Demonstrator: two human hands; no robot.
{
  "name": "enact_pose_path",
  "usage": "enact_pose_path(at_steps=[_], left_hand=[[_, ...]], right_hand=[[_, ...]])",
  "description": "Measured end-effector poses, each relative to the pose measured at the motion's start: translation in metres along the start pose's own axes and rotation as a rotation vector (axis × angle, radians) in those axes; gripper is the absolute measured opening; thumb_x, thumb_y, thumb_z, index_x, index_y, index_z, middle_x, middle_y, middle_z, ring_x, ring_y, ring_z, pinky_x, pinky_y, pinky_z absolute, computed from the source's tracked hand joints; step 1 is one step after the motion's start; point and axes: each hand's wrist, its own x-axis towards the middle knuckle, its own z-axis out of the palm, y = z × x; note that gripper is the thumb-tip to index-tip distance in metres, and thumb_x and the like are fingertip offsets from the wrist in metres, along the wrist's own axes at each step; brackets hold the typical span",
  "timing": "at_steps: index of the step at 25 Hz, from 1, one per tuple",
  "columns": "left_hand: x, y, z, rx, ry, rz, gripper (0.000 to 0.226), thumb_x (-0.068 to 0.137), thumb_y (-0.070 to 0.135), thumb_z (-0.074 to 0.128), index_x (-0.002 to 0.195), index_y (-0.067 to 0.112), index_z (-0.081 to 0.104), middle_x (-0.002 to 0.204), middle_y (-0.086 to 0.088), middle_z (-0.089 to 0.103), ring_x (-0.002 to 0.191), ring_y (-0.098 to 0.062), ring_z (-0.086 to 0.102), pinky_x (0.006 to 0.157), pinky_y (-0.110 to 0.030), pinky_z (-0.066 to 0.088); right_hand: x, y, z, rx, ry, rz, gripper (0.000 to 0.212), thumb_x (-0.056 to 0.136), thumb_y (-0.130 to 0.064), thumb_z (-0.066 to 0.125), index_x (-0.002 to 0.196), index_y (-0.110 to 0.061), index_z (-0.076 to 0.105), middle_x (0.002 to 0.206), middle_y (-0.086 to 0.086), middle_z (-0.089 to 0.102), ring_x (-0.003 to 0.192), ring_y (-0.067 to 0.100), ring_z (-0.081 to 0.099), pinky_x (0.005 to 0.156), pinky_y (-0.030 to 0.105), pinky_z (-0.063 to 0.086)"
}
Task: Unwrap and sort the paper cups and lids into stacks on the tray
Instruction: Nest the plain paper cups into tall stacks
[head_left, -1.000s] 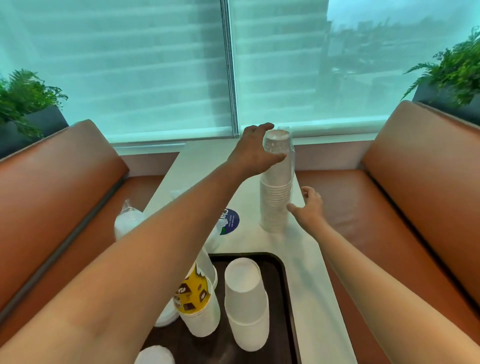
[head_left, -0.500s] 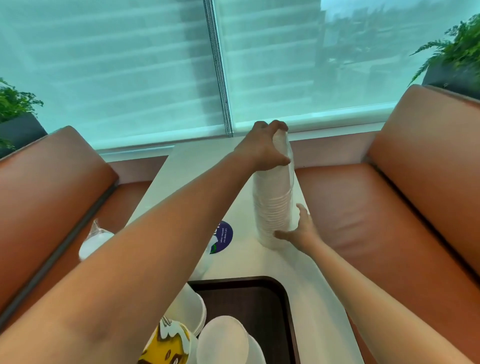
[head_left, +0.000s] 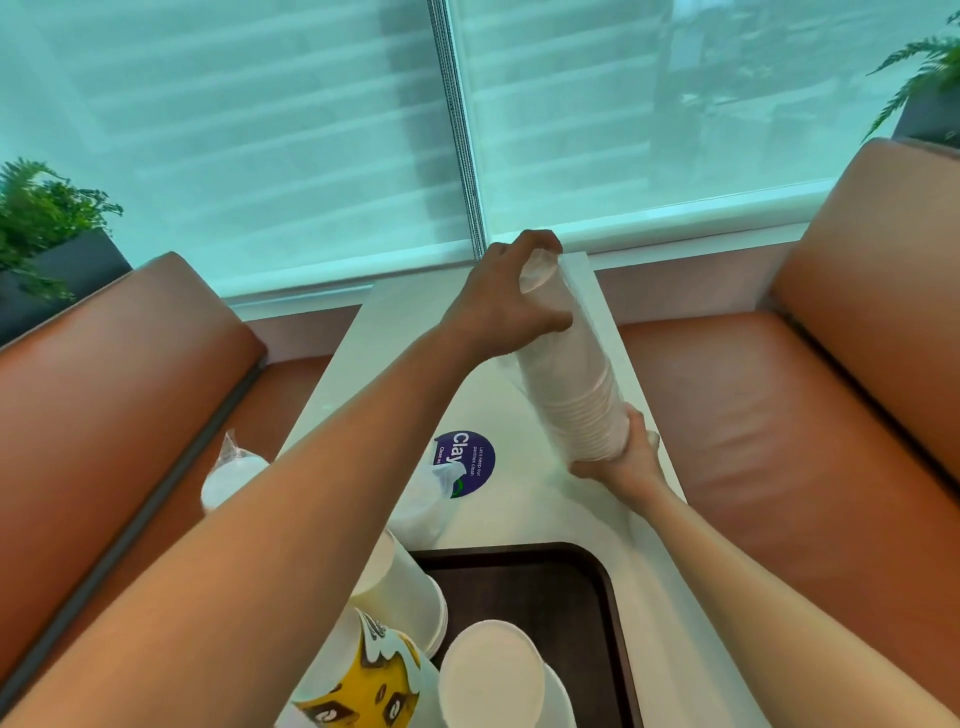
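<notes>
Left hand grips the top, right hand the base, of a tilted plastic-wrapped stack of white paper cups above the white worktop.

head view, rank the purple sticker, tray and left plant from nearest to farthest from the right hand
From the right hand, which grips the base of the wrapped cups:
1. Purple sticker, just to its left on the table.
2. Tray, below it, nearer the person.
3. Left plant, far off behind the left seat.
</notes>
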Motion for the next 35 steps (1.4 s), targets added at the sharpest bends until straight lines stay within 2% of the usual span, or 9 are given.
enact_pose_path(at_steps=[6, 10, 15, 18, 22, 27, 29, 33, 35], left_hand=[[-0.047, 0.034, -0.044, -0.231, 0.197, 0.145, 0.062, 0.074, 0.012, 0.073, 0.118, 0.044, 0.045, 0.125, 0.007, 0.041, 0.111, 0.0, 0.04, 0.083, 0.009, 0.025], [-0.101, 0.061, -0.083, -0.346, 0.293, 0.191, 0.062, 0.072, 0.023, 0.072, 0.118, 0.053, 0.042, 0.127, 0.01, 0.04, 0.115, 0.002, 0.04, 0.095, -0.003, 0.032], [-0.189, 0.079, -0.133, -0.492, 0.394, 0.163, 0.065, 0.069, 0.035, 0.072, 0.119, 0.056, 0.036, 0.125, 0.009, 0.049, 0.113, -0.012, 0.055, 0.095, -0.041, 0.05], [-0.249, 0.079, -0.157, -0.551, 0.387, 0.141, 0.073, 0.065, 0.036, 0.077, 0.122, 0.05, 0.035, 0.121, 0.009, 0.052, 0.104, -0.01, 0.059, 0.089, -0.033, 0.053], [-0.313, 0.064, -0.17, -0.442, 0.276, 0.13, 0.07, 0.078, 0.017, 0.075, 0.124, 0.048, 0.032, 0.12, 0.012, 0.044, 0.107, -0.006, 0.054, 0.083, -0.015, 0.049], [-0.383, 0.005, -0.138, -0.577, 0.116, -0.084, 0.071, 0.077, 0.007, 0.074, 0.113, 0.054, 0.035, 0.132, 0.002, 0.047, 0.107, -0.016, 0.058, 0.086, -0.031, 0.054], [-0.407, -0.021, -0.123, -0.59, 0.056, -0.183, 0.072, 0.073, 0.002, 0.075, 0.117, 0.046, 0.037, 0.121, 0.003, 0.052, 0.105, -0.016, 0.058, 0.083, -0.031, 0.055], [-0.444, -0.06, -0.089, -0.351, -0.134, -0.383, 0.071, 0.066, 0.003, 0.081, 0.117, 0.031, 0.041, 0.111, 0.002, 0.047, 0.103, -0.02, 0.051, 0.063, -0.011, 0.042], [-0.455, -0.066, -0.07, -0.238, -0.223, -0.453, 0.072, 0.064, 0.01, 0.084, 0.116, 0.031, 0.039, 0.112, 0.002, 0.045, 0.1, -0.017, 0.048, 0.062, -0.013, 0.04]], right_hand=[[-0.044, -0.046, -0.049, 0.106, 0.309, -0.214, 0.094, 0.054, -0.002, 0.087, 0.13, -0.03, 0.039, 0.122, -0.002, 0.02, 0.098, 0.016, 0.042, 0.085, 0.034, 0.047], [-0.113, -0.091, -0.077, 0.039, 0.415, -0.294, 0.091, 0.054, -0.013, 0.085, 0.129, -0.039, 0.041, 0.127, 0.0, 0.023, 0.109, 0.026, 0.044, 0.091, 0.035, 0.045], [-0.236, -0.131, -0.082, -0.048, 0.482, -0.354, 0.087, 0.058, -0.012, 0.082, 0.132, -0.035, 0.043, 0.128, 0.002, 0.022, 0.105, 0.014, 0.032, 0.088, 0.023, 0.037], [-0.305, -0.115, -0.054, -0.018, 0.441, -0.338, 0.09, 0.057, -0.019, 0.085, 0.132, -0.039, 0.039, 0.122, -0.007, 0.018, 0.107, 0.015, 0.036, 0.088, 0.028, 0.044], [-0.352, -0.08, -0.016, -0.033, 0.41, -0.329, 0.099, 0.054, -0.025, 0.089, 0.135, -0.037, 0.035, 0.128, -0.007, 0.016, 0.116, 0.026, 0.042, 0.092, 0.026, 0.039], [-0.371, -0.052, -0.009, -0.018, 0.387, -0.204, 0.123, 0.056, -0.025, 0.09, 0.149, -0.026, 0.01, 0.148, 0.007, 0.012, 0.126, 0.029, 0.041, 0.097, 0.034, 0.039], [-0.376, -0.042, -0.013, -0.069, 0.401, -0.197, 0.117, 0.056, -0.026, 0.089, 0.146, -0.026, 0.016, 0.146, 0.01, 0.018, 0.126, 0.033, 0.04, 0.098, 0.041, 0.043], [-0.385, -0.028, -0.028, -0.329, 0.459, -0.55, 0.091, 0.065, -0.002, 0.079, 0.134, -0.03, 0.026, 0.143, 0.021, 0.018, 0.128, 0.04, 0.033, 0.097, 0.054, 0.044], [-0.386, -0.038, -0.037, -0.437, 0.472, -0.765, 0.086, 0.062, 0.013, 0.071, 0.129, -0.027, 0.034, 0.14, 0.021, 0.022, 0.125, 0.046, 0.033, 0.095, 0.053, 0.042]])
